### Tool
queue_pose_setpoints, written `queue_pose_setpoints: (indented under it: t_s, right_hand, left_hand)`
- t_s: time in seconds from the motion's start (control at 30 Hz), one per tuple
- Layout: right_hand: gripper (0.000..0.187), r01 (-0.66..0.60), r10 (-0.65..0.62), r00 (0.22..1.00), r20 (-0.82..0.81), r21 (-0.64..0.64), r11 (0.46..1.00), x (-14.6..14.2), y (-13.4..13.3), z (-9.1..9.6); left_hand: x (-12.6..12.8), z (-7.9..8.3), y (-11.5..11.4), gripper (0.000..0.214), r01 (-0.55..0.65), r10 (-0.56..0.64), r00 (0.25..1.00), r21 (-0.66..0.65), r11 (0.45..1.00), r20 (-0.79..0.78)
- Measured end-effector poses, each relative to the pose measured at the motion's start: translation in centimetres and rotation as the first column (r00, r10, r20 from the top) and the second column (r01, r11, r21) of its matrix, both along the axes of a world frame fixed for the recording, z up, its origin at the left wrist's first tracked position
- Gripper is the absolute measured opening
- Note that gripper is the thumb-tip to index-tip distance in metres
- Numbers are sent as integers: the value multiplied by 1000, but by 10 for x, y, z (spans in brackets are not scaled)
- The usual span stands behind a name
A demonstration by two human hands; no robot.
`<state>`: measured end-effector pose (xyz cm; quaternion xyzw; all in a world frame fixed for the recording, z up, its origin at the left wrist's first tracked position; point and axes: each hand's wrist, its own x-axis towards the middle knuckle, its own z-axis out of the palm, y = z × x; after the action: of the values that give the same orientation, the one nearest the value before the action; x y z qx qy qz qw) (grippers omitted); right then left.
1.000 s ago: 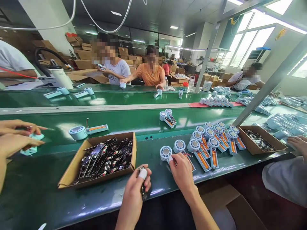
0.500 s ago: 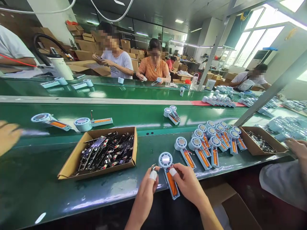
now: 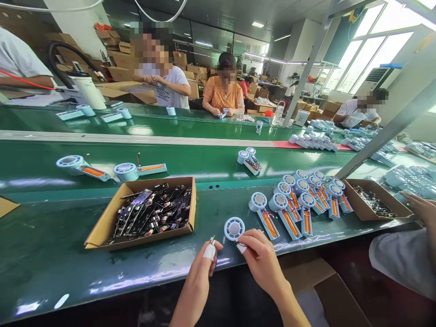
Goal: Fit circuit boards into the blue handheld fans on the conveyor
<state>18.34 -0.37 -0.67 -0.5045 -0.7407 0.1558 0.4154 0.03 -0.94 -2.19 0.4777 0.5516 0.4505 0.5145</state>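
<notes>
Near the front edge of the bench lies a light-blue handheld fan (image 3: 234, 228), its round head facing up. My right hand (image 3: 260, 254) is at the lower right of that head, thumb and fingers pinched together on what looks like a thin dark wire. The fan's handle is out of sight, apparently behind this hand. To the left, my left hand (image 3: 201, 265) grips a small circuit board (image 3: 213, 239) between thumb and forefinger, seen nearly edge-on. Both thumbs have white coverings. Between the hands there is a small gap.
A cardboard box of circuit boards (image 3: 89, 243) stands at left. Several open fans with orange cells (image 3: 289, 222) lie at right, beside another box (image 3: 405, 212). More fans (image 3: 126, 171) rest on the green belt (image 3: 190, 159). A co-worker's hand (image 3: 424, 206) is at far right.
My right hand has shifted up and left toward the fan head, covering where the orange-celled handle showed. The board in my left hand has turned more edge-on. A co-worker's hand has left the far left.
</notes>
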Motion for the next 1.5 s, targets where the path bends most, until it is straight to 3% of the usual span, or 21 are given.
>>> queue_pose_setpoints:
  t_s: [0.17, 0.3, 0.47, 0.7, 0.8, 0.93, 1.13, 1.33, 1.5]
  right_hand:
    - [27, -104, 101, 993, -53, -44, 994, 8, 2, 2]
    - [32, -137, 134, 984, 114, 12, 991, 9, 1, 7]
    - [34, -152, 131, 944, 304, 46, 987, 4, -4, 11]
    - [33, -144, 161, 976, 148, -121, 982, 1, -10, 17]
    - [27, -97, 110, 984, 143, -94, 991, -2, -9, 12]
    - [26, -72, 59, 969, 240, 48, 996, -6, -6, -2]
    - [30, -86, 56, 975, 215, 133, 987, -8, -2, -10]
    - [25, -66, 33, 983, 179, 187, 980, -8, 4, -8]
    - [25, -65, -5, 956, 294, 226, 972, -13, 7, 0]
  left_hand:
    - [13, 4, -1, 37, 39, -37, 998, -27, 999, 59]
    - [24, 6, -2, 36, 45, -39, 991, -46, 998, 127]
    - [29, 7, 8, 51, 113, -94, 984, -120, 986, 153]
    - [29, 9, 14, 50, 101, -34, 962, -236, 967, 269]
    - [25, 11, 12, 45, 115, -69, 975, -213, 970, 211]
    - [17, 17, 13, 45, 145, -141, 989, -123, 982, 38]
    - [16, 29, 13, 37, 66, -61, 982, 24, 998, -177]
    - [12, 21, 5, 42, 115, -123, 983, -65, 991, -139]
    - [8, 5, -3, 48, 132, -145, 979, -93, 987, -142]
